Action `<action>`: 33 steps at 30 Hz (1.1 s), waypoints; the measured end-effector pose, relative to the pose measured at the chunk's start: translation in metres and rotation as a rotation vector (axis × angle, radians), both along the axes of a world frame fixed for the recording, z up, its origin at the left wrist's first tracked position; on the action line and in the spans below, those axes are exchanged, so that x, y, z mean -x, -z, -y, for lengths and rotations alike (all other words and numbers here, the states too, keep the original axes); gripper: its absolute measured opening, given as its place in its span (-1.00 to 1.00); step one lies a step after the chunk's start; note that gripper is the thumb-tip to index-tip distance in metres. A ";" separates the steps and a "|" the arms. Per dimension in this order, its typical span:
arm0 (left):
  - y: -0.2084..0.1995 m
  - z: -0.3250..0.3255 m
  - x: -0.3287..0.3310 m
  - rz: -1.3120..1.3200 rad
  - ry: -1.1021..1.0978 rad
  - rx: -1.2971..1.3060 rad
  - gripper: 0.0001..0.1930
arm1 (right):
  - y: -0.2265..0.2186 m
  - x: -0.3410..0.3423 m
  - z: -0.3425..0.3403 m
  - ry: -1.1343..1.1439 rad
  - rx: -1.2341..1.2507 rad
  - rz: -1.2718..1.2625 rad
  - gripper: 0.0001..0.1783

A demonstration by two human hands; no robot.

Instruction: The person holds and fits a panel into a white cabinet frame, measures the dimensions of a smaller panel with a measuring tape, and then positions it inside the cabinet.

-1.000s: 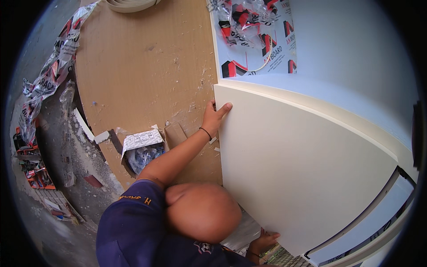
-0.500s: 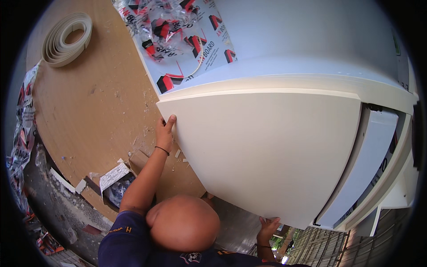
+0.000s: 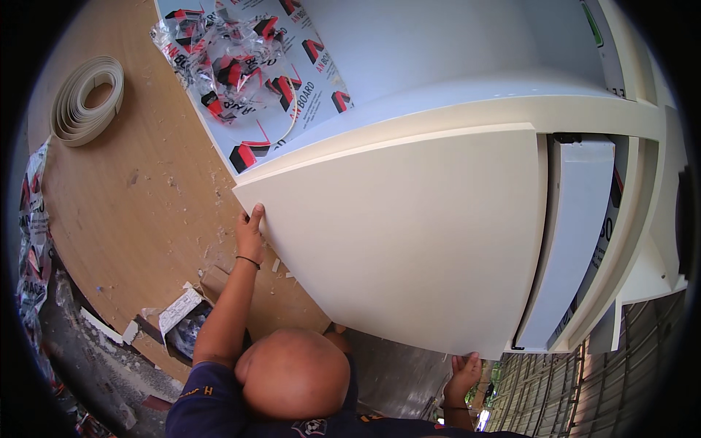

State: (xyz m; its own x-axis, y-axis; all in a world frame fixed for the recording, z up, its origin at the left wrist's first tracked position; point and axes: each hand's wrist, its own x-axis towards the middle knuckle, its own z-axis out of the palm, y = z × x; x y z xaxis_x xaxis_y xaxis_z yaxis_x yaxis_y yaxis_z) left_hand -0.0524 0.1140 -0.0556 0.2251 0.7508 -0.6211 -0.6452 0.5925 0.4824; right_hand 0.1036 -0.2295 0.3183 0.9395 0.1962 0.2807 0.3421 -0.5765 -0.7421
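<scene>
A large cream cabinet door panel (image 3: 409, 233) lies against the front of a cream-edged cabinet (image 3: 438, 113). My left hand (image 3: 249, 233) grips the panel's left edge, with the thumb on the front face and the fingers hidden behind it. At the lower edge, near the bottom right corner, my right hand (image 3: 463, 374) holds the panel between thumb and fingers. Right of the panel, a dark gap separates it from a narrow pale strip (image 3: 577, 233) inside the cabinet opening. A small black fitting (image 3: 518, 347) shows at the strip's lower end.
Crumpled printed plastic film (image 3: 234, 66) lies on the cabinet's surface. A brown wooden board (image 3: 139, 204) at the left carries a coil of edging tape (image 3: 87, 102) and scattered shavings. An open cardboard box (image 3: 182, 317) is beside my left arm. A metal grille (image 3: 584, 379) stands at the lower right.
The whole scene has shifted left in view. My right hand has moved rightward along the panel's lower edge, closer to the corner. My left hand keeps its grip on the left edge.
</scene>
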 end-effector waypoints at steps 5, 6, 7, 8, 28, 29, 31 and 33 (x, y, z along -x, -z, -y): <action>-0.007 -0.006 0.010 0.036 -0.036 -0.013 -0.37 | -0.006 -0.009 -0.004 -0.039 0.009 0.010 -0.63; -0.007 -0.005 0.011 0.018 -0.062 0.003 -0.37 | -0.005 -0.009 -0.004 -0.040 0.023 0.004 -0.63; -0.008 -0.007 0.014 -0.010 -0.002 0.017 -0.38 | -0.005 -0.007 -0.004 -0.033 0.031 0.020 -0.61; 0.003 -0.004 0.010 -0.045 -0.002 0.001 -0.37 | -0.005 -0.005 -0.004 -0.029 0.052 0.026 -0.60; 0.000 0.000 0.005 -0.020 -0.029 -0.057 -0.34 | -0.026 -0.038 0.033 -0.052 0.345 0.203 -0.50; -0.002 0.000 0.009 -0.014 -0.032 -0.053 -0.34 | -0.028 -0.035 0.030 -0.055 0.351 0.215 -0.49; -0.001 0.000 0.014 -0.017 -0.040 -0.040 -0.34 | -0.031 -0.027 0.023 -0.058 0.347 0.213 -0.49; -0.002 0.000 0.011 -0.030 -0.032 -0.045 -0.34 | -0.028 -0.021 0.020 -0.048 0.317 0.187 -0.49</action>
